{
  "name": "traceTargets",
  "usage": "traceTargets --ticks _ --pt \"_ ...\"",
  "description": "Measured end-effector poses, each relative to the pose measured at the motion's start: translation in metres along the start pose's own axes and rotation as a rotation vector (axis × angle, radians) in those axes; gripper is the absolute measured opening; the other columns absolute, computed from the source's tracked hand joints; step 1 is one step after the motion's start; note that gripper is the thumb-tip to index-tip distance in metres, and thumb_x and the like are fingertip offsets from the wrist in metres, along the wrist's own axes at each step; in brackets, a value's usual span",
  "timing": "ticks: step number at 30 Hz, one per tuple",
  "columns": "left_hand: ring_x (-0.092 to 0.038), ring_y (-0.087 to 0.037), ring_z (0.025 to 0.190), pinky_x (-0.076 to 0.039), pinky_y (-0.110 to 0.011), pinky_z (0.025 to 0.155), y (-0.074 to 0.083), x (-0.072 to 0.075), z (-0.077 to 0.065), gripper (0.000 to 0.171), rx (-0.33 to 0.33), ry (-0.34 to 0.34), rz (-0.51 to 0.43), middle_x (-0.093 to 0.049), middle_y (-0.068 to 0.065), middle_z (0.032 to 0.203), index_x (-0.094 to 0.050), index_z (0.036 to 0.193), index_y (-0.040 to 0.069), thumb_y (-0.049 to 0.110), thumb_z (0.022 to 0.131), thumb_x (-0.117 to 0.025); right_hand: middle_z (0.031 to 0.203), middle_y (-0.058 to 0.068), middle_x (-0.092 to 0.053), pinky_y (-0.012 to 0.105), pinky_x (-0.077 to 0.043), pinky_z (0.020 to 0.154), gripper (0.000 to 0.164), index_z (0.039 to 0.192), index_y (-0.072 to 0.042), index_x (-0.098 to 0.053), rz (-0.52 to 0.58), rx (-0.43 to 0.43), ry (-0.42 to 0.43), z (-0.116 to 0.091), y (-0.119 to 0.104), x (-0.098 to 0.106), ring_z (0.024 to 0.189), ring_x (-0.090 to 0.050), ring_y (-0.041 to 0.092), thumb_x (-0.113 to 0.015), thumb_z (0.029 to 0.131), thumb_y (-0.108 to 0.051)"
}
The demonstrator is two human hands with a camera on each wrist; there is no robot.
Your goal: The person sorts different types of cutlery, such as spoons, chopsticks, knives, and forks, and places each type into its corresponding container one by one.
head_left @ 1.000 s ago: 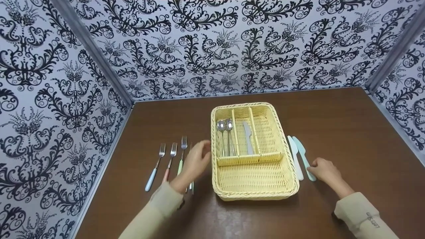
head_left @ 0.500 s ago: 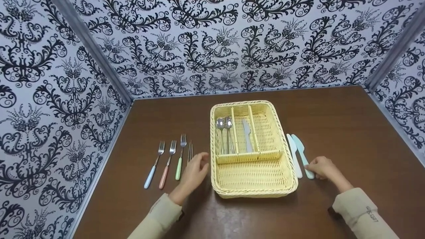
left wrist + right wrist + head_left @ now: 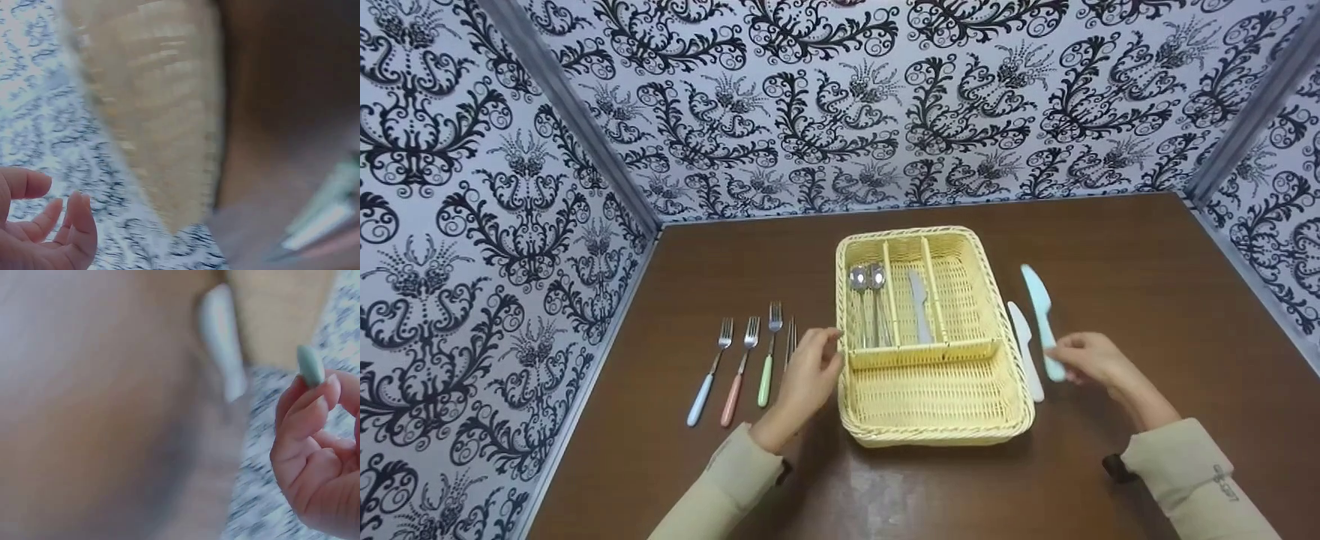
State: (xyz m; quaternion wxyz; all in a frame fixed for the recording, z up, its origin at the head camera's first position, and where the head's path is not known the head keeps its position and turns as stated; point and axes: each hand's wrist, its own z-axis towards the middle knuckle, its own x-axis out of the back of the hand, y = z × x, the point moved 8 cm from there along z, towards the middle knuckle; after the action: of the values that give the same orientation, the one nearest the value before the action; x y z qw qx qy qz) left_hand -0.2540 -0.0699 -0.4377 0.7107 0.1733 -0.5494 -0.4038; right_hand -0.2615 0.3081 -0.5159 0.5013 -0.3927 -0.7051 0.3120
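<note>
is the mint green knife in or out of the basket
Out: the right hand pinches the mint green knife to the right of the wicker basket.

Tabletop (image 3: 1132, 262): brown
Left: three forks (image 3: 735, 390), thin metal sticks (image 3: 789, 346)
Middle: yellow woven basket (image 3: 930, 397)
Right: white knife (image 3: 1025, 351) beside basket

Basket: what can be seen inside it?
Two spoons lie in the left slot and a pale knife in the middle slot. The front divider hides the strip right behind it, so the spoons' ends may be covered.
</note>
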Motion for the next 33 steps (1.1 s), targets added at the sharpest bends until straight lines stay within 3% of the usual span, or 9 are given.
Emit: traceTargets --ticks 3,8,13,18,26,29,33 --pt "-0.058 -0.018 0.077 -0.051 -0.024 0.068 0.024 -0.007 0.006 0.025 -0.021 -0.019 -0.097 -0.06 -0.012 0.099 -0.059 0.109 -0.002 0.001 0.085 -0.057 0.057 -0.004 -0.052 0.023 -0.044 0.05 0.031 0.093 0.004 -0.055 0.079 0.08 0.01 -0.013 -0.035 -0.011 0.05 -0.05 0.007 -0.062 0.086 -0.026" --pt "-0.059 -0.016 0.076 -0.049 -0.019 0.067 0.065 -0.036 0.007 0.027 0.009 -0.191 -0.318 -0.062 -0.012 0.1 -0.058 0.112 0.0 0.012 0.087 -0.059 0.062 -0.002 -0.055 0.023 -0.046 0.05 0.029 0.096 0.01 -0.055 0.189 0.213 -0.046 -0.037 -0.086 -0.044 0.051 -0.051 0.007 -0.063 0.086 -0.016" --pt "-0.059 -0.011 0.071 -0.049 -0.017 0.064 0.092 -0.06 0.007 0.03 0.029 -0.31 -0.368 -0.064 -0.009 0.095 -0.059 0.111 0.001 0.02 0.087 -0.06 0.068 0.001 -0.058 0.02 -0.046 0.051 0.029 0.096 0.012 -0.055 0.225 0.301 -0.155 -0.055 -0.114 -0.077 0.054 -0.052 0.007 -0.062 0.085 -0.013" --pt "-0.057 -0.009 0.066 -0.05 -0.018 0.06 0.095 -0.072 0.004 0.024 0.082 -0.365 -0.435 -0.064 -0.005 0.089 -0.061 0.103 0.001 0.019 0.087 -0.06 0.071 0.003 -0.058 0.02 -0.045 0.052 0.028 0.094 0.011 -0.054 0.208 0.323 -0.201 -0.064 -0.122 -0.094 0.055 -0.052 0.006 -0.062 0.086 -0.015" --pt "-0.051 -0.006 0.058 -0.046 -0.018 0.054 0.091 -0.074 0.006 0.014 0.113 -0.381 -0.488 -0.06 -0.004 0.078 -0.06 0.086 -0.001 0.012 0.087 -0.06 0.072 0.002 -0.056 0.02 -0.045 0.05 0.029 0.096 0.013 -0.053 0.207 0.342 -0.218 -0.067 -0.127 -0.103 0.053 -0.052 0.006 -0.06 0.087 -0.014" --pt "-0.054 -0.009 0.063 -0.049 -0.021 0.059 0.086 -0.069 0.019 0.013 0.134 -0.373 -0.509 -0.061 -0.007 0.079 -0.06 0.087 -0.003 0.01 0.087 -0.059 0.074 0.001 -0.057 0.02 -0.045 0.05 0.029 0.1 0.013 -0.051 0.233 0.36 -0.191 -0.065 -0.127 -0.097 0.053 -0.051 0.005 -0.059 0.088 -0.013" --pt "-0.056 -0.015 0.069 -0.051 -0.025 0.063 0.067 -0.063 0.054 0.012 0.224 -0.313 -0.514 -0.064 -0.012 0.083 -0.06 0.087 -0.003 0.009 0.087 -0.057 0.079 0.0 -0.057 0.02 -0.045 0.049 0.024 0.103 0.009 -0.051 0.275 0.389 -0.134 -0.063 -0.126 -0.085 0.053 -0.05 0.005 -0.058 0.089 -0.009"
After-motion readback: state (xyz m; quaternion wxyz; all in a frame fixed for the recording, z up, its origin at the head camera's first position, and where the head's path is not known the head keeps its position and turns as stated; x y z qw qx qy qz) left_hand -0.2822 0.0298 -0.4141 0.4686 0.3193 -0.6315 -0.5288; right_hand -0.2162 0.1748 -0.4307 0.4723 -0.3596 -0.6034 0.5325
